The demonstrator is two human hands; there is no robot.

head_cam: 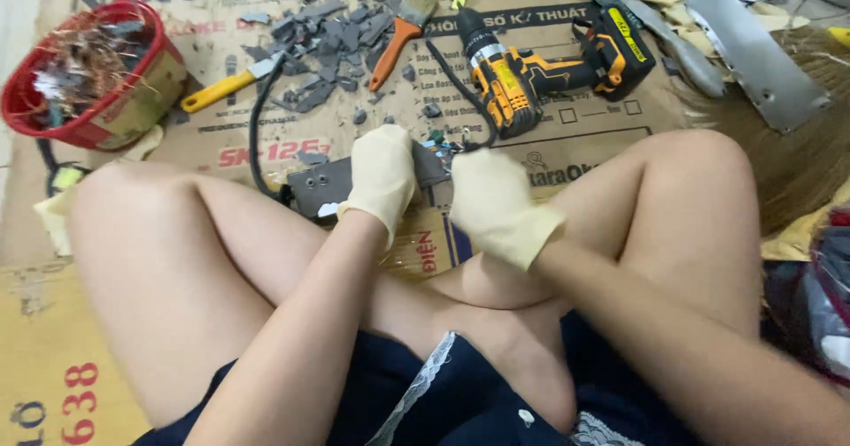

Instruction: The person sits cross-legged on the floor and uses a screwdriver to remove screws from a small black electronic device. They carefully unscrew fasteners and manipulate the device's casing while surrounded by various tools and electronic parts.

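Observation:
I sit cross-legged on cardboard spread over the floor. Both my hands wear pale yellow gloves. My left hand presses down on a dark grey flat electronic device lying in front of my legs. My right hand grips the device's right end, where a black cable and small coloured wires stick out. What the right fingers pinch is hidden under the glove.
A yellow-and-black cordless drill lies just beyond my hands. An orange-handled paintbrush, a yellow-handled tool and several grey plastic shards lie farther back. A red basket of scrap stands at far left. Metal strips lie at right.

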